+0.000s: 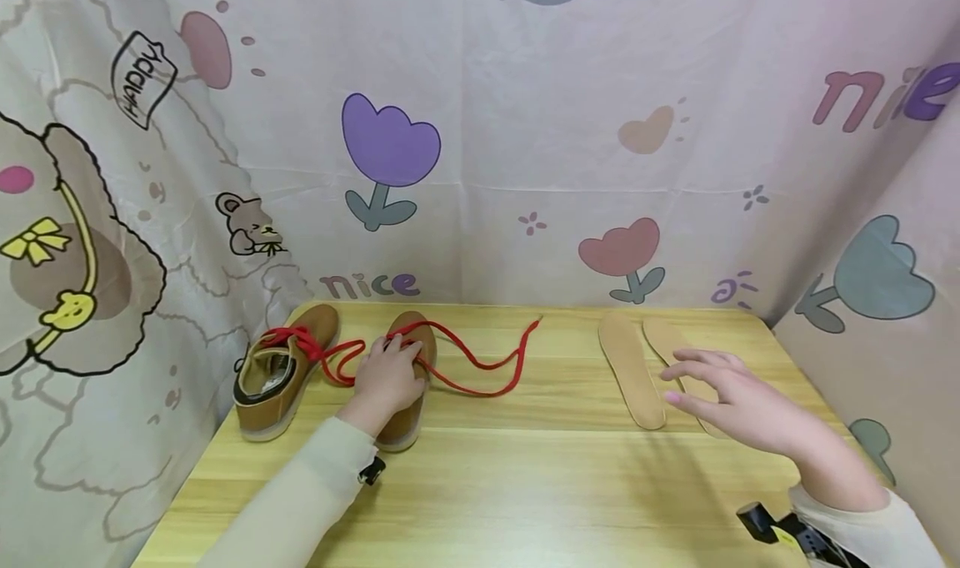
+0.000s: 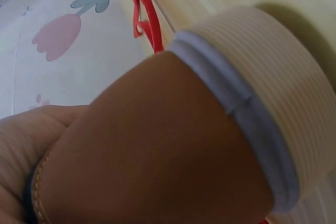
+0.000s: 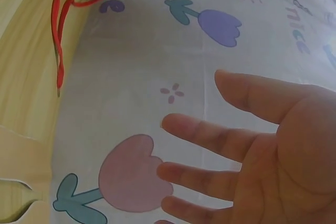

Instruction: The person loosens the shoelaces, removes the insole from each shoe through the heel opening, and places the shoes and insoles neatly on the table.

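My left hand (image 1: 387, 376) grips a brown shoe (image 1: 401, 434) with red laces from above, fingers over its laced upper. Up close in the left wrist view, the brown heel (image 2: 157, 145) fills the middle, with a grey band and ribbed pale sole edge (image 2: 283, 93). Part of the palm (image 2: 31, 140) shows at the shoe's collar. My right hand (image 1: 738, 397) hovers, fingers spread and holding nothing, by two tan insoles (image 1: 630, 368); it partly hides the right-hand insole (image 1: 663, 339). In the right wrist view the same hand (image 3: 252, 150) has its palm bare.
The other brown shoe (image 1: 281, 376) stands at the table's left, its red laces (image 1: 303, 339) loose. Red lace ends (image 1: 487, 368) trail rightward from the gripped shoe. Behind the wooden table (image 1: 510, 485) hangs a printed curtain (image 1: 495, 134), which also flanks both sides.
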Action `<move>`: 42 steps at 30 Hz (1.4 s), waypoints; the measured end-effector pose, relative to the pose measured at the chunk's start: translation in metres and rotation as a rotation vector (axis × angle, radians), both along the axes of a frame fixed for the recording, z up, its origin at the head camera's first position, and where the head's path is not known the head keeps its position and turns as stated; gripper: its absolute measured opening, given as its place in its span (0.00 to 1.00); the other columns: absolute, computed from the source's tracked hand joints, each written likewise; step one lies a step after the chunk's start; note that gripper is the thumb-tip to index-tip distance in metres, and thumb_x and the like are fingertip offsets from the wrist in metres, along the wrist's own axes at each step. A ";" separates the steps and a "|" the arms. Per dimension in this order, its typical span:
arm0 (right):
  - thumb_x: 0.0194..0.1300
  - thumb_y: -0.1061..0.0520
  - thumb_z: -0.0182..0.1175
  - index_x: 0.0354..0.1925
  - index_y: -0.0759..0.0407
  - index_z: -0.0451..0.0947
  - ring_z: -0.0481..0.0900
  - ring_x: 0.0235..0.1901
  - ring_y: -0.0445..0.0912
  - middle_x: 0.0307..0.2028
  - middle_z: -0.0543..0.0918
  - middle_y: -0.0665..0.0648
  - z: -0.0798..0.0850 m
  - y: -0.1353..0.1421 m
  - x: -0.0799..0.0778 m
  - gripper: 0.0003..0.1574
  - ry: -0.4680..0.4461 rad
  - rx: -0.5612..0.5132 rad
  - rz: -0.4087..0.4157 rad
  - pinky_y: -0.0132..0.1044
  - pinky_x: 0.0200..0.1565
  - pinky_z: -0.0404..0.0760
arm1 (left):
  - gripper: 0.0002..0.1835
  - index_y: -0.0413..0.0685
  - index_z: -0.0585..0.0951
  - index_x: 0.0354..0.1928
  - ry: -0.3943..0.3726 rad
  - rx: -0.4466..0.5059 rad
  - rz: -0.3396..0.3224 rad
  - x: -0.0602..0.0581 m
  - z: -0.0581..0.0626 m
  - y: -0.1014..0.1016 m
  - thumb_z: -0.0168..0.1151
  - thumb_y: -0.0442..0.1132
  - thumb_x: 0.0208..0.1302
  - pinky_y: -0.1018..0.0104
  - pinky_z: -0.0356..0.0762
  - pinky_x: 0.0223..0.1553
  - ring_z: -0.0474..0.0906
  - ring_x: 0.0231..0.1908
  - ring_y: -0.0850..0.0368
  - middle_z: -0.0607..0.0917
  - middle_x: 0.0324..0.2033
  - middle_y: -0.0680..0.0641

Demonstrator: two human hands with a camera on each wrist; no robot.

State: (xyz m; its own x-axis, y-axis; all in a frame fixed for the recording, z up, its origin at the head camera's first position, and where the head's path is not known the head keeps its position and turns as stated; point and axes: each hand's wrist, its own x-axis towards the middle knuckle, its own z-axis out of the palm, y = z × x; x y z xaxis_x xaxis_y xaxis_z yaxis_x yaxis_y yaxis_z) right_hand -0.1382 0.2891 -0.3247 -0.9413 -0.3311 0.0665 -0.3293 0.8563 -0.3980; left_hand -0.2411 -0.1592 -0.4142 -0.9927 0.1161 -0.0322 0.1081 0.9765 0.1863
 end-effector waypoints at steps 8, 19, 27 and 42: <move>0.73 0.43 0.59 0.56 0.51 0.80 0.58 0.67 0.68 0.68 0.67 0.68 0.004 0.010 0.002 0.21 0.001 -0.014 0.003 0.70 0.55 0.67 | 0.36 0.51 0.70 0.73 0.015 -0.017 -0.004 -0.004 -0.002 -0.019 0.65 0.49 0.63 0.30 0.59 0.64 0.52 0.71 0.30 0.63 0.73 0.33; 0.73 0.41 0.58 0.57 0.49 0.80 0.58 0.67 0.66 0.69 0.67 0.66 0.005 0.018 0.005 0.21 -0.009 -0.028 -0.008 0.69 0.54 0.69 | 0.35 0.49 0.70 0.72 0.023 -0.002 -0.009 -0.004 0.000 -0.035 0.64 0.47 0.63 0.29 0.57 0.64 0.51 0.71 0.29 0.63 0.72 0.33; 0.74 0.42 0.57 0.57 0.50 0.80 0.59 0.67 0.66 0.68 0.67 0.66 0.003 0.021 0.003 0.21 -0.010 -0.038 -0.012 0.70 0.54 0.68 | 0.34 0.48 0.71 0.72 0.032 0.004 -0.035 -0.003 0.005 -0.045 0.64 0.44 0.62 0.28 0.57 0.63 0.53 0.70 0.27 0.64 0.71 0.31; 0.74 0.45 0.58 0.58 0.53 0.80 0.59 0.66 0.68 0.68 0.67 0.68 0.002 0.025 0.000 0.21 0.002 -0.037 -0.012 0.70 0.54 0.67 | 0.36 0.47 0.71 0.72 0.044 0.010 -0.051 -0.010 0.003 -0.066 0.66 0.46 0.62 0.27 0.56 0.63 0.51 0.70 0.25 0.63 0.71 0.30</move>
State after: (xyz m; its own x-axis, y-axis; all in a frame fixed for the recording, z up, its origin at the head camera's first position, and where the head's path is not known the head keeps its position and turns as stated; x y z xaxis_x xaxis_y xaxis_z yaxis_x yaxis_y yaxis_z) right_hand -0.1384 0.3142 -0.3229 -0.9451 -0.3170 0.0798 -0.3197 0.8450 -0.4288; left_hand -0.2506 -0.2254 -0.4116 -0.9860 0.1662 0.0124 0.1655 0.9677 0.1900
